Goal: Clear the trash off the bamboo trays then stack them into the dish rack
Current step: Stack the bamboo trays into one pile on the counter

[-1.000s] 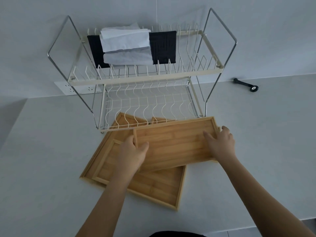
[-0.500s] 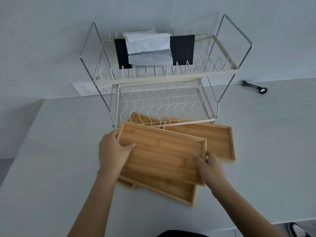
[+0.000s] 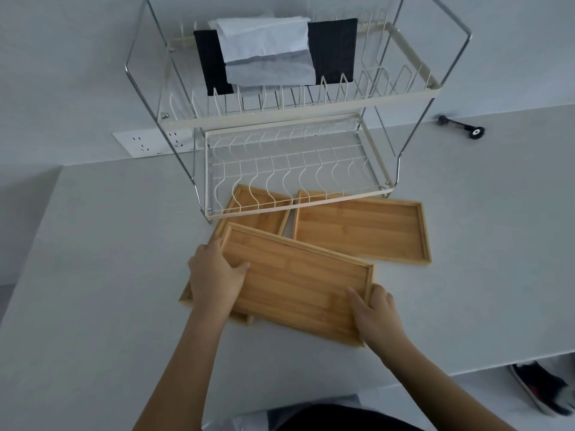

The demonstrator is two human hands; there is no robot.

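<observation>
Both hands hold one bamboo tray (image 3: 298, 281) by its short ends, tilted slightly, in front of the two-tier wire dish rack (image 3: 292, 206). My left hand (image 3: 214, 275) grips its left end, thumb on the inner face. My right hand (image 3: 373, 309) grips the near right corner. A second bamboo tray (image 3: 361, 231) lies flat to the right, its far edge under the rack's front rail. A third bamboo tray (image 3: 252, 209) lies beneath the held one, partly under the rack and mostly hidden. No trash shows on the trays.
White paper (image 3: 267, 54) and a black cloth (image 3: 333, 51) hang on the rack's upper tier. A wall socket (image 3: 146, 144) sits behind the rack at the left. A small black tool (image 3: 460, 127) lies at the far right. A shoe (image 3: 541, 387) is on the floor past the counter's near edge.
One tray was set down flat at the right. Both hands then took another tray off the pile and drew it toward me and to the left.
</observation>
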